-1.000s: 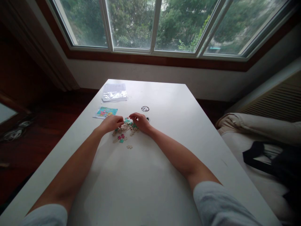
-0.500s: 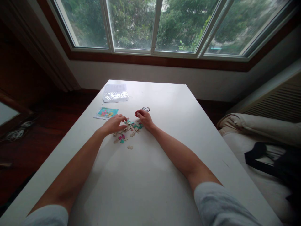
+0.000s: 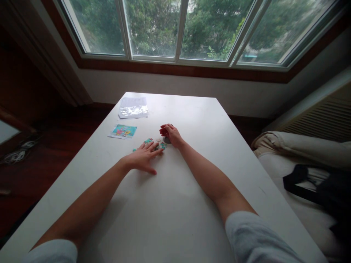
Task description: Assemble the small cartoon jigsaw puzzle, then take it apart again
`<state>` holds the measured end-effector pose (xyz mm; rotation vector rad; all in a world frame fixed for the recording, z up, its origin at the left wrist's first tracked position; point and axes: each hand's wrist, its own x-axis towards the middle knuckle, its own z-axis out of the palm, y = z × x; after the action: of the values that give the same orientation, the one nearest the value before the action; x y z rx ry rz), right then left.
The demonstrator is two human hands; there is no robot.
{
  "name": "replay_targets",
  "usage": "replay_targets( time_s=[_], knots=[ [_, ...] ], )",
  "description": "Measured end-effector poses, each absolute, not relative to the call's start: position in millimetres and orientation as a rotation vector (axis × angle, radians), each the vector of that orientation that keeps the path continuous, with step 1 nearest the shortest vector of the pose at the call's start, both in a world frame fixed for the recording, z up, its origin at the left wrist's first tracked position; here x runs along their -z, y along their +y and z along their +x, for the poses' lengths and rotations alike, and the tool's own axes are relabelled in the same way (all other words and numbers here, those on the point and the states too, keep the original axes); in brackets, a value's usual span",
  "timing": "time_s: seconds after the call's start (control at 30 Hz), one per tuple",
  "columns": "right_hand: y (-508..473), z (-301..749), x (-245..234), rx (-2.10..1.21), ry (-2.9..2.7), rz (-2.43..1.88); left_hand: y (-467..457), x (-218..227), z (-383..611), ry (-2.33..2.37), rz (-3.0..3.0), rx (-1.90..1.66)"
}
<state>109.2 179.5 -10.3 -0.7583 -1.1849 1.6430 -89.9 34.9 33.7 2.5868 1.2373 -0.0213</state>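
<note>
Small jigsaw puzzle pieces (image 3: pixel 162 145), teal, cream and other colours, lie in a loose heap on the white table (image 3: pixel 170 204). Over the near left part of the heap my left hand (image 3: pixel 144 156) is spread flat, palm down, hiding many pieces. My right hand (image 3: pixel 170 134) stands on its edge at the heap's right side, with fingers loosely curved and slightly apart. I see nothing held in it. Under its palm is a grey patch that I cannot make out. A dark-rimmed round thing behind those fingers is almost fully hidden.
A colourful picture card (image 3: pixel 124 131) lies left of the heap. Farther back rests a clear plastic bag (image 3: pixel 133 107) with paper. A cushioned seat with a dark strapped item (image 3: pixel 304 184) stands right of the table; a window wall (image 3: pixel 153 82) closes off the far side.
My left hand has flattened and swept nearer and to the right, over the stray pieces. My right hand has opened from a loose curl and shifted slightly, covering the round thing.
</note>
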Motion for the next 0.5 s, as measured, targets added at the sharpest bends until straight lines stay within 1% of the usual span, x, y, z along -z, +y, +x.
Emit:
replay_targets(
  time_s=[0.13, 0.37, 0.43, 0.5],
  knots=[
    [180, 108, 11, -1.637, -1.188, -0.769, 39, -30, -87, 1.264, 2.638, -0.056],
    [177, 108, 7, -1.633, -1.177, -0.785, 48, -15, -75, 1.473, 2.662, -0.332],
    [178, 107, 8, -1.631, -1.171, -0.789, 44, -14, -66, 1.421, 2.708, -0.364],
    [179, 106, 9, -1.623, -1.17, -0.798, 40, -15, -58, 1.319, 2.763, -0.318]
  ],
)
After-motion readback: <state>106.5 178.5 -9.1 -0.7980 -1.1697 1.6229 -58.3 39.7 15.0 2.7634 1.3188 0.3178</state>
